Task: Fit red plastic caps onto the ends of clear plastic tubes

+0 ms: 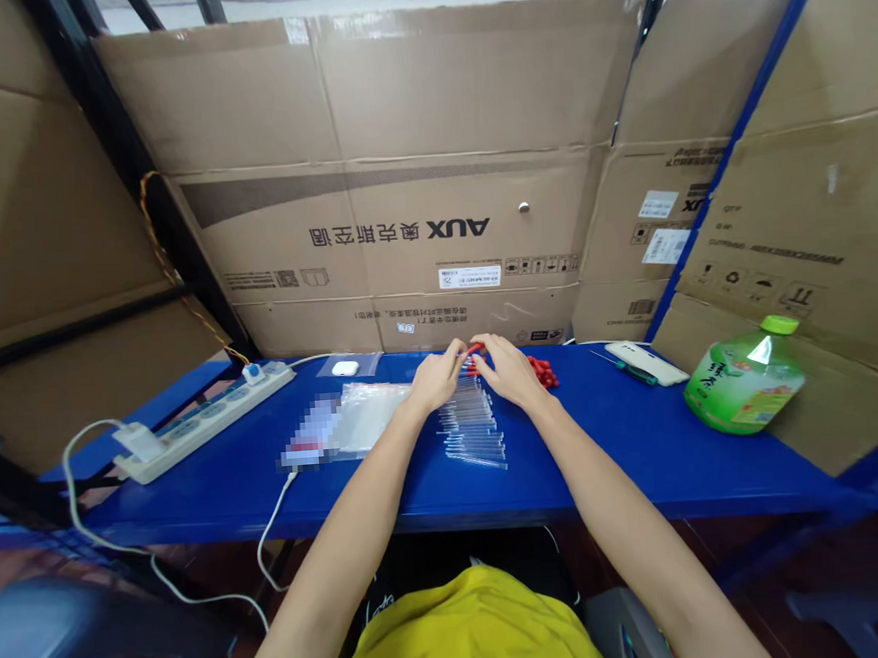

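Note:
My left hand (436, 377) and my right hand (509, 369) meet at the far middle of the blue table (628, 456). Their fingertips pinch a small red piece (474, 350) between them. Just below the hands lies a row of several clear thin tubes (473, 427), side by side. A small pile of red caps (542, 371) sits right beside my right hand. Clear plastic bags (366, 414) lie to the left of my left hand.
A white power strip (205, 421) with a cable lies at the left. A white earbud case (345, 368) sits at the back, a green bottle (743, 380) on its side at the right, and a white device with a green pen (643, 363) nearby. Cardboard boxes (413, 170) wall the back.

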Tool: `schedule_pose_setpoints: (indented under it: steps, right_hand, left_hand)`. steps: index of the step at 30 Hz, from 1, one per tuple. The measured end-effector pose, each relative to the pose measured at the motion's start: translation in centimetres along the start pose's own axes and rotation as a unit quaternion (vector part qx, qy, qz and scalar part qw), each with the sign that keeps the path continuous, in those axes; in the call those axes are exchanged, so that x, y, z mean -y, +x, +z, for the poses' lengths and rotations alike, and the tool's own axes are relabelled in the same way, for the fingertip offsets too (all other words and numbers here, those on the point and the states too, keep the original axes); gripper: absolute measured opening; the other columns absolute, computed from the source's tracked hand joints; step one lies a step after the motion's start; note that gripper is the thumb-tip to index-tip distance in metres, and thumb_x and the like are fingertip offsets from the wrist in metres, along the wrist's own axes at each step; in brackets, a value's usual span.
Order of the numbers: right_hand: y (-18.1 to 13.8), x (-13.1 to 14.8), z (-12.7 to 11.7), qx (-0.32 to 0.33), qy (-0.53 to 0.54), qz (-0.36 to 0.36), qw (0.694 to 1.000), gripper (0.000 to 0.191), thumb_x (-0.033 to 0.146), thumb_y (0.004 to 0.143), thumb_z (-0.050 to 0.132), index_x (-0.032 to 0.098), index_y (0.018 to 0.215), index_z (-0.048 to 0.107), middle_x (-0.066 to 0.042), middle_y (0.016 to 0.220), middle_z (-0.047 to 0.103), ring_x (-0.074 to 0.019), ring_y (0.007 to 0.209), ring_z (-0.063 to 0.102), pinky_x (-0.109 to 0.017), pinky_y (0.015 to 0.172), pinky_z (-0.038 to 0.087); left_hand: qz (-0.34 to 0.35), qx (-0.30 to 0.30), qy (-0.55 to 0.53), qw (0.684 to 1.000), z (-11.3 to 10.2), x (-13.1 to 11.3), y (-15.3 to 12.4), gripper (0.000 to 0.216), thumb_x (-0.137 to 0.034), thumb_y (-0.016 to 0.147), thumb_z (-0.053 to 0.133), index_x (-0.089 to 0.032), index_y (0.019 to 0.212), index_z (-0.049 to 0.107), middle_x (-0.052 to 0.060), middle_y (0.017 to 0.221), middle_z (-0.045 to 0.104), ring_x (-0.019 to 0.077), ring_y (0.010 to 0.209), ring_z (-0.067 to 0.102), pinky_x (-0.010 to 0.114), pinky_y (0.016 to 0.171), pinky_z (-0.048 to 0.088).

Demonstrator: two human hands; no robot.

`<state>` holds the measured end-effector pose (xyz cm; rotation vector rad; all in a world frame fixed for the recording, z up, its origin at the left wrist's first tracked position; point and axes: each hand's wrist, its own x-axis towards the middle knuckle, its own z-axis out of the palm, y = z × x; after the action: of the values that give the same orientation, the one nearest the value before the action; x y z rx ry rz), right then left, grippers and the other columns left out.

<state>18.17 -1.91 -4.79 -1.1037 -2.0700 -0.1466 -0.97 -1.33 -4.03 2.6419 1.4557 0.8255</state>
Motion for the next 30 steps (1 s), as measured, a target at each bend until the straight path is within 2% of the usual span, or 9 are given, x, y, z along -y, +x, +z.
schedule_pose_setpoints:
  steps: [7,14,20,30]
  right_hand:
    - [0.0,0.1,-0.1,0.006,0.008,-0.034,0.999,0.016,0.024,0.095,0.054,0.023,0.11,0.061,-0.008,0.102,0.068,-0.0248,0.098,0.063,-0.035,0.087,0.048]
    - [0.0,0.3,-0.1,-0.016,0.022,-0.049,0.998,0.008,0.021,0.092,0.055,0.021,0.097,0.06,-0.006,0.092,0.067,-0.0217,0.085,0.062,-0.03,0.079,0.045]
    - [0.1,0.2,0.1,-0.031,0.027,-0.046,0.998,0.008,0.019,0.089,0.054,0.02,0.094,0.06,-0.004,0.083,0.064,-0.0188,0.071,0.056,-0.028,0.069,0.04]
    - [0.2,-0.2,0.6,-0.037,0.023,-0.046,0.998,0.012,0.016,0.09,0.049,0.021,0.089,0.06,-0.004,0.079,0.062,-0.019,0.07,0.055,-0.028,0.068,0.037]
  left_hand:
    - [0.033,-0.008,-0.021,0.999,0.5,0.1,0.0,0.032,-0.037,0.108,0.027,-0.022,0.099,0.054,0.008,0.099,0.072,0.0221,0.091,0.068,0.029,0.073,0.042]
    - [0.017,0.025,0.007,1.0,0.5,-0.6,0.0,0.032,-0.038,0.108,0.026,-0.023,0.107,0.054,0.008,0.1,0.073,0.0236,0.093,0.07,0.03,0.071,0.042]
    - [0.004,0.039,0.025,0.999,0.6,-0.9,0.2,0.033,-0.04,0.108,0.028,-0.023,0.109,0.057,0.01,0.1,0.075,0.026,0.094,0.071,0.03,0.071,0.042]
    - [-0.001,0.019,0.002,1.0,0.4,-1.2,0.3,0.035,-0.04,0.107,0.03,-0.024,0.107,0.062,0.009,0.097,0.075,0.0257,0.092,0.071,0.029,0.071,0.042]
